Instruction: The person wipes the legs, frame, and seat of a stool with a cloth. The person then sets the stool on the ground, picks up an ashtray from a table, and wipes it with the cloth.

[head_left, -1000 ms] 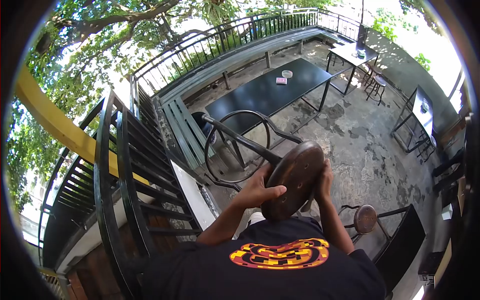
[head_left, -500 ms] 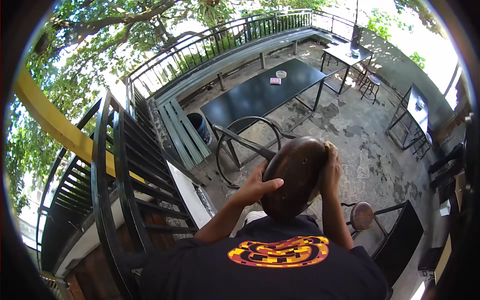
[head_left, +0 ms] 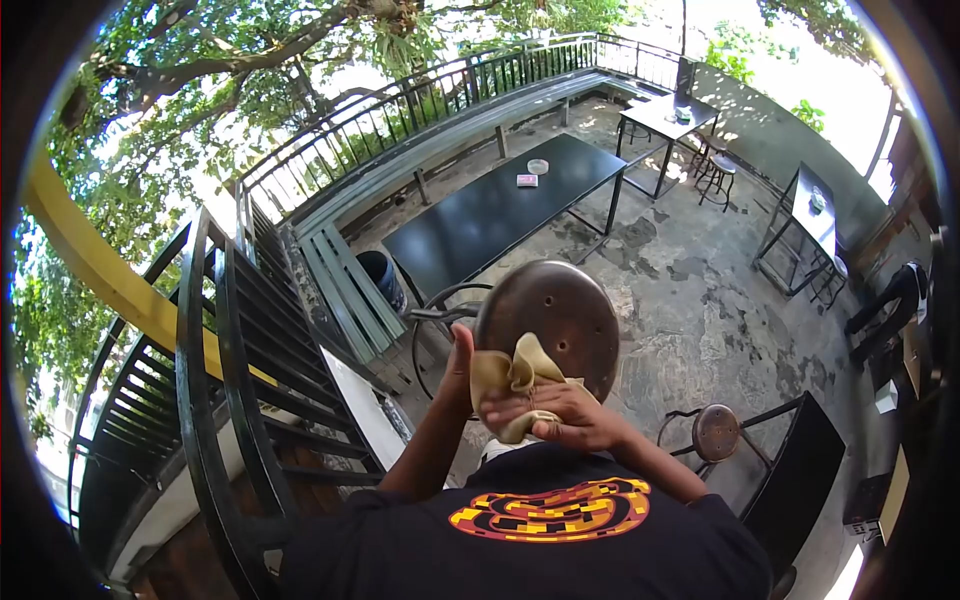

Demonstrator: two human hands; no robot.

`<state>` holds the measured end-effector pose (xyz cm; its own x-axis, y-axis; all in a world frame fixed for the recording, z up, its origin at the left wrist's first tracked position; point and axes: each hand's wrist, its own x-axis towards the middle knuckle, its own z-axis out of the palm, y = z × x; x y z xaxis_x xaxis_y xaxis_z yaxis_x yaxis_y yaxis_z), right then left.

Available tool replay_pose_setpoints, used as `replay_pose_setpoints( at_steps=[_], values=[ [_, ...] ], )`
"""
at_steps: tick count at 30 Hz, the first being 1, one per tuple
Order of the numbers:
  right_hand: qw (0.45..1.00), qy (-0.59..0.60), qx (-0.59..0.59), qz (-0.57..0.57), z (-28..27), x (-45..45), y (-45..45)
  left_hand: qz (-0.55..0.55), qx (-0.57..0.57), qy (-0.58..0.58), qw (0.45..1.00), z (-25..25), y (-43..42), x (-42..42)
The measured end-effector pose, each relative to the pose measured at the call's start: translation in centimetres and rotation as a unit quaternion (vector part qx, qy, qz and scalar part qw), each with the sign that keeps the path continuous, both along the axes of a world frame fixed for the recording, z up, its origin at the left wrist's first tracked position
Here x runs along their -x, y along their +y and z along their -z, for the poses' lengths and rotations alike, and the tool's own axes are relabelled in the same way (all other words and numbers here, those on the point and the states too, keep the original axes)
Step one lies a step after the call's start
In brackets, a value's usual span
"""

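Observation:
A stool with a round dark-brown wooden seat (head_left: 560,310) is tipped up in front of my chest, its small holes showing. The dark metal legs and ring (head_left: 430,350) point away to the left. My left hand (head_left: 459,362) grips the seat's left edge, thumb up, with its other fingers hidden. Over the lower part of the seat, my right hand (head_left: 560,412) presses a crumpled tan cloth (head_left: 535,365). Part of the cloth bunches up above the fingers and spreads toward my left hand.
A long black table (head_left: 500,205) stands ahead, carrying a pink-and-white box (head_left: 527,181) and a clear ashtray-like dish (head_left: 538,167). Another round-seated stool (head_left: 716,432) is at my right beside a black table (head_left: 800,480). Black railing (head_left: 225,380) runs close on my left.
The tan cloth has come into view under my right hand, which moved from the seat's right edge onto its face. The seat turned more toward me; my left hand shifted left and lower.

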<state>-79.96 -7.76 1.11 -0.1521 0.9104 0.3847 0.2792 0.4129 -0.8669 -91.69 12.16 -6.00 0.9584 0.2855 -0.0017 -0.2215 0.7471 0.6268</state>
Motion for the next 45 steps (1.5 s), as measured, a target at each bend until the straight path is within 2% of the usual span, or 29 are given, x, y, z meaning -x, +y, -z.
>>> replay_pose_setpoints(
  at_steps=[2,4,5,6,8,10,11,14,16,17,18,20,21,24,25,28,32,35,38,41,44,45],
  values=[
    [0.995,0.082,0.045,-0.018,2.1,-1.6,-1.2,-0.089,-0.059,0.036,0.994,-3.8,-1.0,-0.2],
    [0.965,0.186,0.165,0.082,6.7,-4.1,-2.9,-0.144,-0.149,0.059,0.977,-5.0,-0.6,0.0],
    [0.937,0.237,0.223,0.13,7.2,-4.4,-3.3,-0.143,-0.098,0.053,0.984,-5.2,-0.6,0.0],
    [0.909,0.291,0.217,0.207,7.7,-4.6,-3.5,-0.144,-0.11,0.05,0.982,-5.2,-0.6,-0.1],
    [0.909,0.326,0.132,0.224,8.4,-5.8,-3.0,-0.147,-0.138,0.044,0.978,-5.4,-0.4,0.0],
    [0.846,0.334,0.122,0.397,12.4,-7.8,-2.4,-0.166,-0.159,0.047,0.972,-6.0,-0.2,0.1],
    [0.804,0.333,0.117,0.479,12.6,-8.2,-2.3,-0.176,-0.169,0.049,0.969,-6.3,-0.2,0.2],
    [0.695,0.442,0.129,0.552,12.4,-8.8,-3.0,-0.161,-0.177,0.043,0.97,-7.8,-0.1,0.6],
    [0.711,0.473,0.124,0.505,13.4,-9.9,-3.1,-0.143,-0.186,0.039,0.971,-8.3,-0.2,0.6],
    [0.692,0.523,0.086,0.49,13.6,-9.9,-2.3,-0.135,-0.189,0.04,0.972,-8.2,-0.5,0.5],
    [0.722,0.539,0.09,0.426,13.5,-9.8,-2.4,-0.124,-0.198,0.044,0.971,-7.7,-0.8,0.3],
    [0.749,0.537,0.108,0.374,12.8,-9.3,-1.8,-0.099,-0.213,0.052,0.971,-6.2,-1.7,-0.4],
    [0.805,0.316,0.155,0.478,12.4,-9.6,-2.5,-0.085,-0.224,0.069,0.968,-5.5,-2.3,-0.6],
    [0.746,0.443,0.205,0.453,17.9,-12.2,-3.1,-0.052,-0.249,0.113,0.961,-3.6,-3.9,-1.3],
    [0.703,0.481,0.195,0.486,19.1,-12.3,-3.5,-0.048,-0.258,0.124,0.957,-2.9,-4.6,-1.4],
    [0.634,0.617,0.132,0.447,16.9,-11.1,-2.6,-0.038,-0.275,0.129,0.952,-1.4,-4.4,-1.5],
    [0.685,0.582,0.136,0.416,16.8,-13.0,-2.0,-0.029,-0.252,0.113,0.961,-1.3,-3.4,-1.5],
    [0.753,0.571,0.047,0.325,19.9,-14.1,-2.2,0.014,-0.259,0.094,0.961,-1.5,-2.2,-1.7],
    [0.73,0.628,0.081,0.258,23.6,-16.2,-1.3,0.04,-0.273,0.085,0.957,-1.0,-1.4,-1.6],
    [0.666,0.697,0.113,0.24,13.7,-13.8,0.6,0.018,-0.28,0.085,0.956,-0.9,-1.7,-1.3],
    [0.746,0.642,0.106,0.139,14.6,-15.7,0.2,0.011,-0.274,0.101,0.956,-1.0,-1.3,-1.3],
    [0.761,0.613,0.129,0.169,15.2,-15.6,0.5,0.014,-0.27,0.109,0.957,-1.0,-1.1,-1.2]
  ],
)
